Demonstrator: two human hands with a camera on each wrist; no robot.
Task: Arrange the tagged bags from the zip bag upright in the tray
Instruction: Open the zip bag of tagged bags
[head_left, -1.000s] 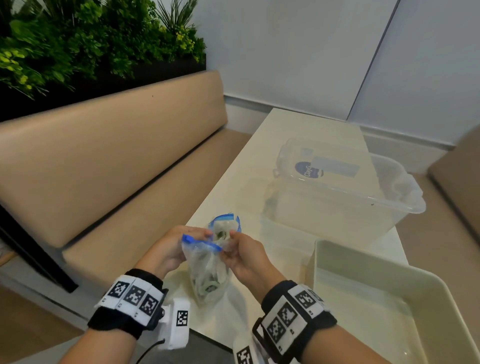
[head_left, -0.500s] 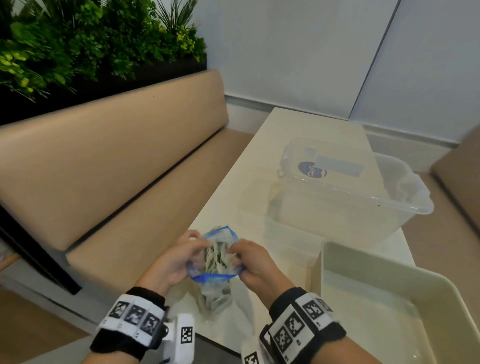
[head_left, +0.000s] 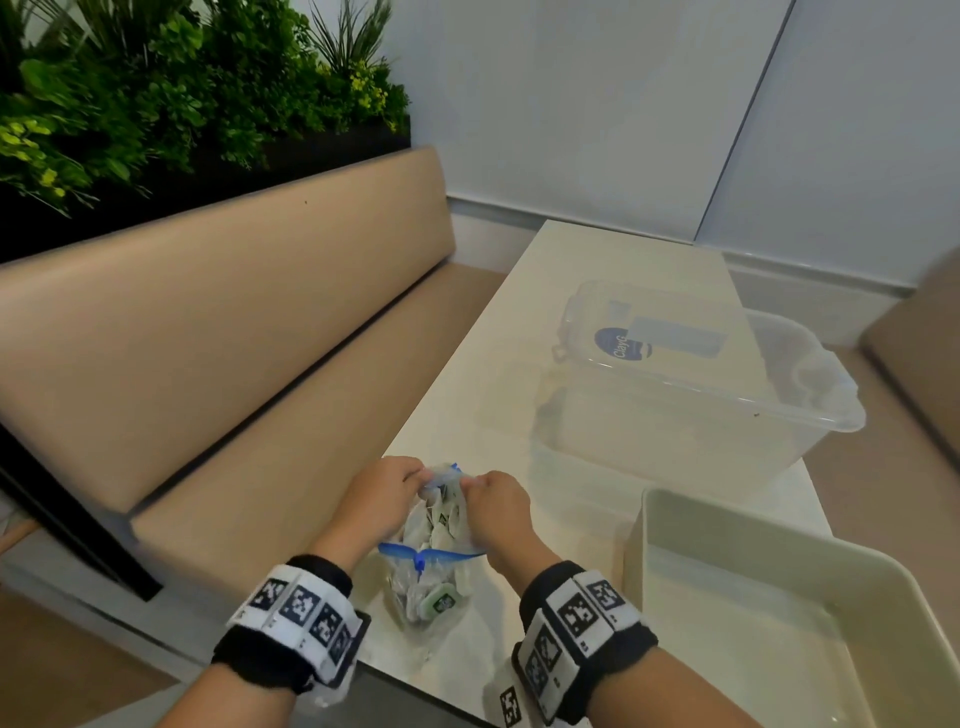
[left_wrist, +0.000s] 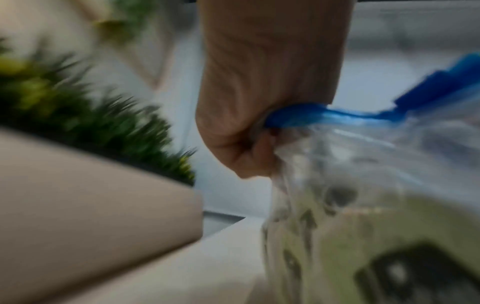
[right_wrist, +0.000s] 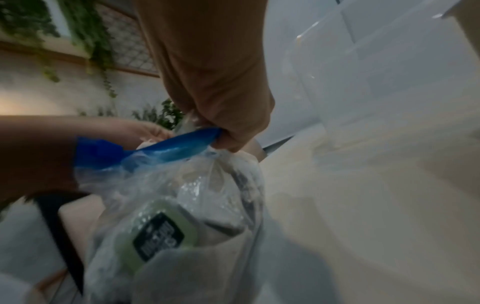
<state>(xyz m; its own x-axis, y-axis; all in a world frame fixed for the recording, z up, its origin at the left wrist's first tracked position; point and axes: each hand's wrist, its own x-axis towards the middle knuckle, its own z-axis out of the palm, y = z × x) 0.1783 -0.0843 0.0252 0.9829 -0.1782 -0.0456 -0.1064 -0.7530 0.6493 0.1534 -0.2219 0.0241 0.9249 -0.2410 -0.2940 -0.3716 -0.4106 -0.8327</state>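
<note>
Left hand: the left hand (head_left: 387, 493) is seen curled round the left end of the blue zip strip, the plastic pinched beneath it.
Right hand: the right hand (head_left: 496, 506) is clamped on the opposite end of the strip in the same manner.
Zip bag: the zip bag (head_left: 434, 566) is held at the near end of the table (head_left: 597, 291), mouth drawn taut between the two hands; its bottom appears to rest on the surface. The two-sided grip is judged to serve pulling the seal apart.
Tagged bags: the tagged bags (head_left: 441, 597) are bunched inside the clear plastic, one green pouch with a dark printed tag lying lowest. None has been taken out.
Tray: the tray (head_left: 737, 525) is set just right of the hands, no bags in it.
Surroundings: a clear plastic tub (head_left: 727, 415) is placed beyond the tray; a tan bench (head_left: 208, 338) and planter greenery (head_left: 156, 93) lie left.
Obstruction: nothing is seen between bag and tray; the tray's near wall must be cleared.
</note>
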